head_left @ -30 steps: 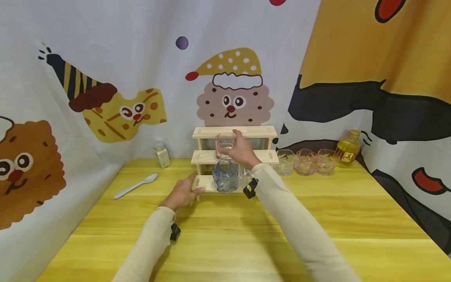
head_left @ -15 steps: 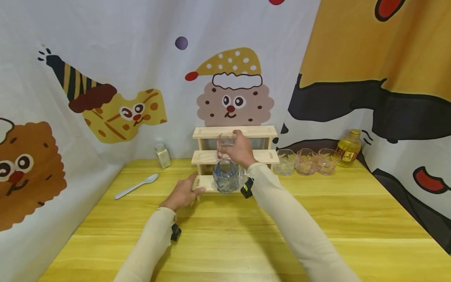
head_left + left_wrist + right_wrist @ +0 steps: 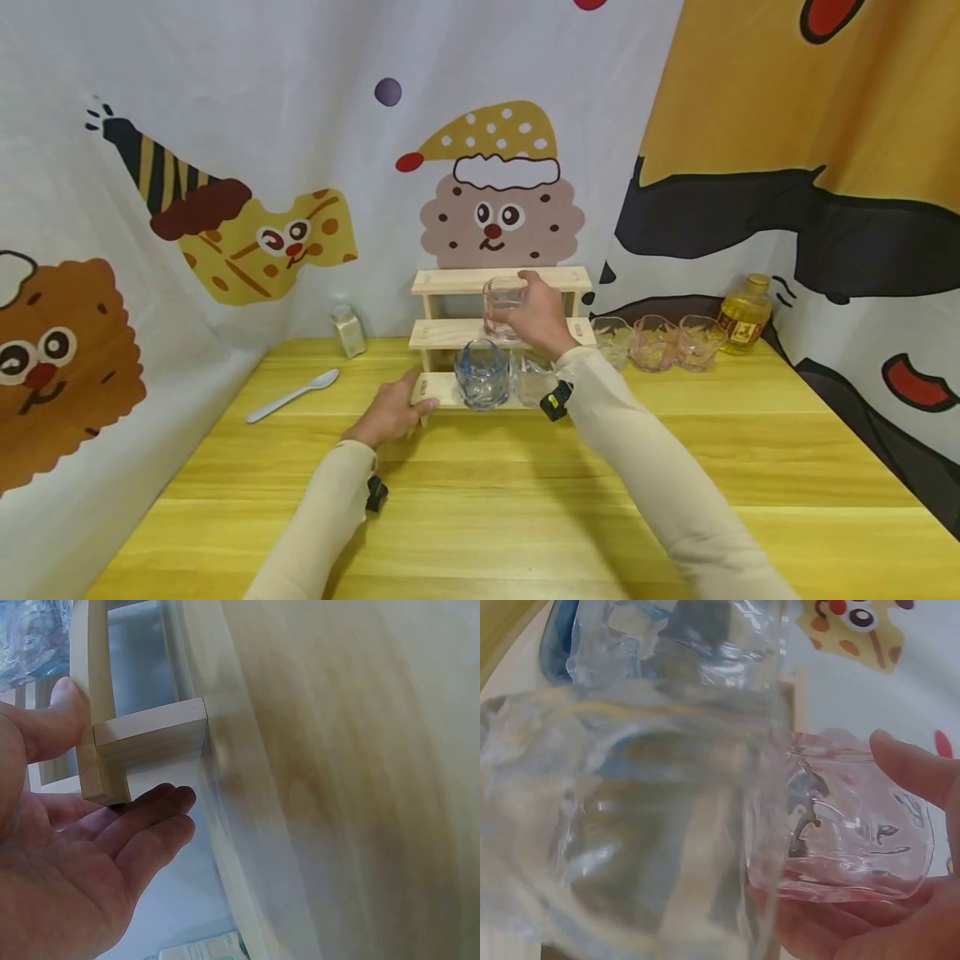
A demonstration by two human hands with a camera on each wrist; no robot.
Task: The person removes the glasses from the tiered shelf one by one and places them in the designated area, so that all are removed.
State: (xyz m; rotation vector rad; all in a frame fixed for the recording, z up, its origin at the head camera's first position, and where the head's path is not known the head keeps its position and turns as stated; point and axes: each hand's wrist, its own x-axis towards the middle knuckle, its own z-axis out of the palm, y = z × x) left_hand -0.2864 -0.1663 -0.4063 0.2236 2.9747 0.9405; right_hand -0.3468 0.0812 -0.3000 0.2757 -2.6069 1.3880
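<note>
A three-tier wooden display stand (image 3: 438, 335) stands against the curtain in the head view. My left hand (image 3: 386, 411) holds the left end of its lowest step, thumb on top; in the left wrist view the fingers (image 3: 154, 825) curl beneath the wooden end. My right hand (image 3: 540, 317) grips a pink-tinted glass (image 3: 501, 310) at the middle step, with thumb and fingers on opposite sides of it in the right wrist view. On the lowest step sit a blue-tinted glass (image 3: 482, 375) and, to its right, a clear glass (image 3: 531, 379), partly covered by the right wrist.
Right of the stand are a clear glass (image 3: 617, 343) and two pink-tinted glasses (image 3: 651, 343), with an oil bottle (image 3: 744, 315) behind. On the left lie a white spoon (image 3: 292, 396) and a small upright jar (image 3: 348, 332). A printed curtain (image 3: 315, 100) closes the back.
My right hand has shifted the pink-tinted glass a little to the right along the middle step, uncovering more of the clear glass below. The left hand stays on the stand.
</note>
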